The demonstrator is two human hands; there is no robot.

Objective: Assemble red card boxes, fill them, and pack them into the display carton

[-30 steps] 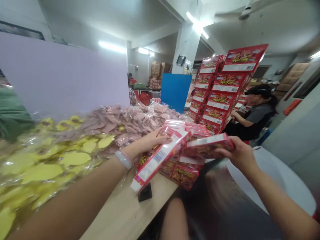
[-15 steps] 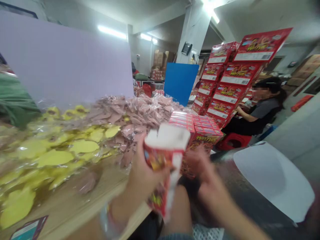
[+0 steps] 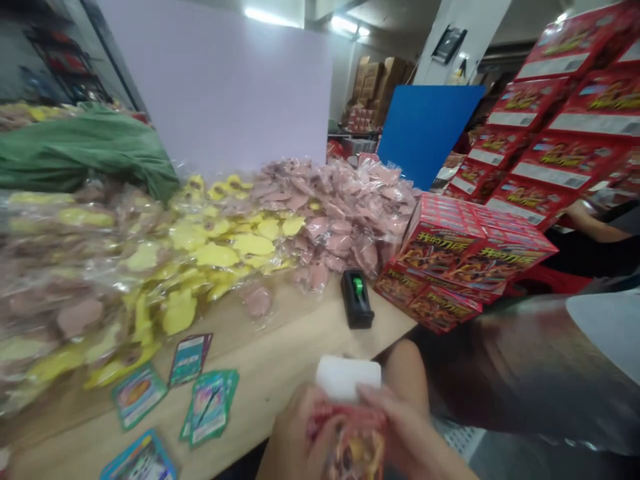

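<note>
A small red printed box [image 3: 359, 448] is held low in front of me, over my lap. Its white flap [image 3: 349, 379] stands up at the far end. My left hand [image 3: 299, 430] is wrapped round the left side of the box. On the other side my right hand [image 3: 400, 420] grips it, fingers beside the flap; both hands are somewhat blurred. Just beyond, a black tape dispenser [image 3: 357, 300] with a green roll stands on the wooden table [image 3: 280, 363]. Stacks of trading cards [image 3: 210, 407] lie to the left of my hands.
Yellow plastic-wrapped pieces [image 3: 215, 250] and pinkish wrapped ones [image 3: 335, 207] are heaped across the table. Red boxes [image 3: 470, 247] are piled at its right edge, with a tall stack of larger red boxes [image 3: 555, 147] behind. A co-worker's arm [image 3: 595, 223] shows at far right.
My view has swung left and down, bringing the cards and tape dispenser into sight. The box has come lower, and my right hand, earlier apart from it, now grips it.
</note>
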